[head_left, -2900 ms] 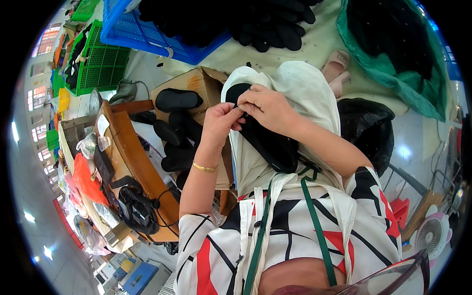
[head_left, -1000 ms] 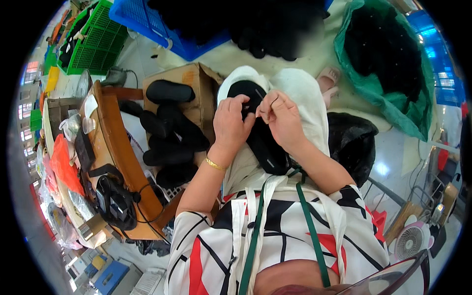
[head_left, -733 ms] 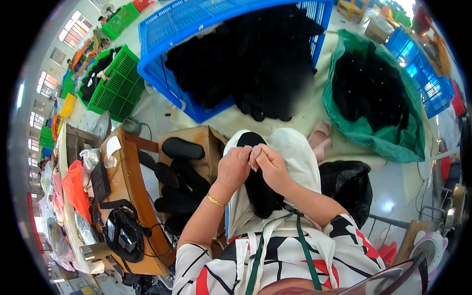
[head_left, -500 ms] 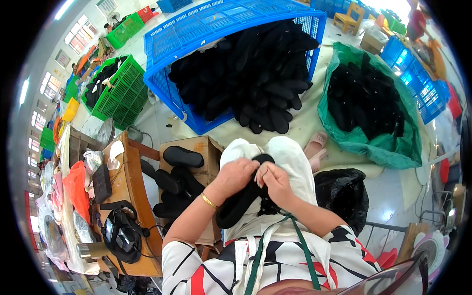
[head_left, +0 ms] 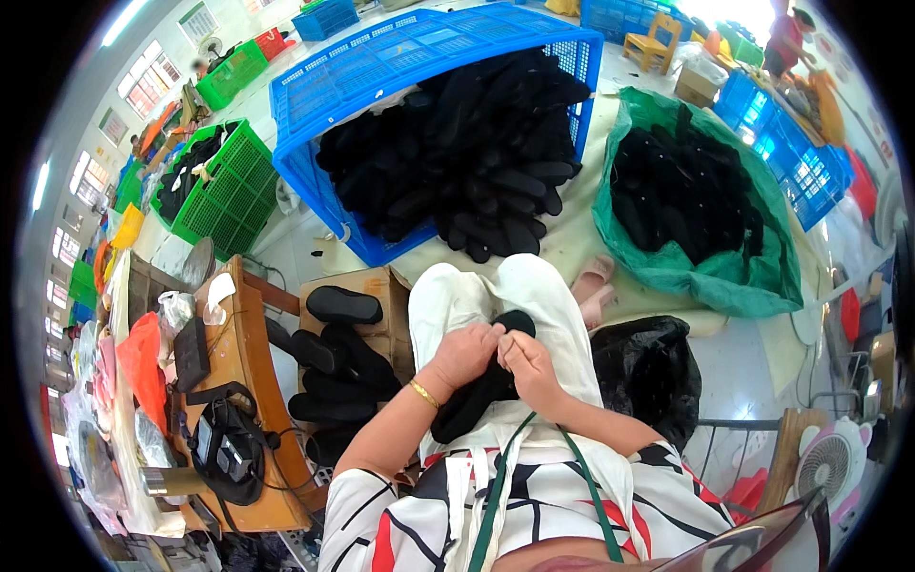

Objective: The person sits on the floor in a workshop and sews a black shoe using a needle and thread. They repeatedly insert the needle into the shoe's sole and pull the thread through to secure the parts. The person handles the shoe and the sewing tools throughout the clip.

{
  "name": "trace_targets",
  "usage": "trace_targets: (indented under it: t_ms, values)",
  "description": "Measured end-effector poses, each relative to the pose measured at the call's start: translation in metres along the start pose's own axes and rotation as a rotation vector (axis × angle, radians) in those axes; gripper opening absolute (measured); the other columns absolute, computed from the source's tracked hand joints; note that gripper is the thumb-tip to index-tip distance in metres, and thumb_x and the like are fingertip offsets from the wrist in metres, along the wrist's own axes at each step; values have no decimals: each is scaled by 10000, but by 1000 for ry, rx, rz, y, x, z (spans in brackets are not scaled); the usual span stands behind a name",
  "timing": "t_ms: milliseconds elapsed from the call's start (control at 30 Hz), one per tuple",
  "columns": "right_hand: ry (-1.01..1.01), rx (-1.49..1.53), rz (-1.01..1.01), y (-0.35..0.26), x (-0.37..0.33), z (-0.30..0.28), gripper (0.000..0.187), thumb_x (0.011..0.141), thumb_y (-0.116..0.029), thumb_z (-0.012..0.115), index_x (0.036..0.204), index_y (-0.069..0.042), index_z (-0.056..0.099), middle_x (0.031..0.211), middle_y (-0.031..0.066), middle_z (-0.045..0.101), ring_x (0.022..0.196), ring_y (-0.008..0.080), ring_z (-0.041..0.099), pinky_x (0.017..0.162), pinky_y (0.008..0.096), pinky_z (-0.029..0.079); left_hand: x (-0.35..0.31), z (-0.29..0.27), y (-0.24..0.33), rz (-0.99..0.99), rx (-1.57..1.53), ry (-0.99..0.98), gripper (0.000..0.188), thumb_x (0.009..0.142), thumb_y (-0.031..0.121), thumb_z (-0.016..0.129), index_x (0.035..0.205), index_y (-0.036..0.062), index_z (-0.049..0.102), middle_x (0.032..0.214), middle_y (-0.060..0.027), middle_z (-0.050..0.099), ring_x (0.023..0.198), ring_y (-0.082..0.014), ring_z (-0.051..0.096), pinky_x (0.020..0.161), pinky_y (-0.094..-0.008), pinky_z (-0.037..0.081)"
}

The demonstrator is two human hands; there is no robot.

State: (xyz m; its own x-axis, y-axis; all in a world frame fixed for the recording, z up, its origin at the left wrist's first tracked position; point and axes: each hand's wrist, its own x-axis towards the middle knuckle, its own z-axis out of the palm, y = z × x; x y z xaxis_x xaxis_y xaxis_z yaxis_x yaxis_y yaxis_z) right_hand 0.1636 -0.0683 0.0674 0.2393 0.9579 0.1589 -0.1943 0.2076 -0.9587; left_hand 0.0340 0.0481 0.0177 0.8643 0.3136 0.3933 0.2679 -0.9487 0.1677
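Head view: two hands [head_left: 500,357] grip one black insole [head_left: 477,400]

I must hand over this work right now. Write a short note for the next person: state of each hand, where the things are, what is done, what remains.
Left hand: grips the black shoe sole on the lap, near its upper part.
Right hand: pinches the same sole beside the left hand.
Things: blue crate ahead holds a big heap of black soles; green bag to the right holds more black pieces.
Done: several soles lie on the cardboard box at the left.
Left: the sole in hand, and apparently the crate's heap.
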Motion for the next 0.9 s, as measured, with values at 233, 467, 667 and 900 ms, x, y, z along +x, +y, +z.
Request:
trace_targets:
  t_ms: [233, 467, 667, 900]
  values:
    - [-47, -200, -26, -7, -15, 15, 269, 1000, -136, 540, 780, 8, 485, 705, 87, 443, 632, 177, 404, 598, 320, 384, -20, 4, 0, -79, -144, 46, 306, 835, 204, 638, 1124, 107, 615, 866, -69, 648, 790, -267, 654, 628, -362, 553]
    - [-79, -428, -259, 3, -7, -5, 152, 978, -106, 567, 852, -24, 591, 723, 70, 538, 671, 224, 541, 641, 324, 444, -19, -2, 17, -243, -310, 31, 251, 801, 137, 651, 1051, 152, 665, 900, -79, 645, 867, -284, 639, 705, -398, 538]
    - [30, -721, -457, -18, 0, -22, 66, 894, -75, 646, 844, -34, 637, 708, 104, 565, 654, 284, 563, 595, 361, 450, 4, -40, 19, -377, -447, 47, 141, 809, 131, 665, 915, 49, 711, 857, -130, 687, 807, -255, 661, 701, -336, 520]
    - [-211, -747, -547, -28, -18, -19, 70, 819, -54, 692, 875, -45, 651, 755, 107, 599, 669, 291, 580, 608, 376, 477, 8, -32, 25, -754, -803, -426, 184, 833, 165, 694, 757, -2, 695, 622, -64, 634, 583, -110, 596, 540, -295, 478]
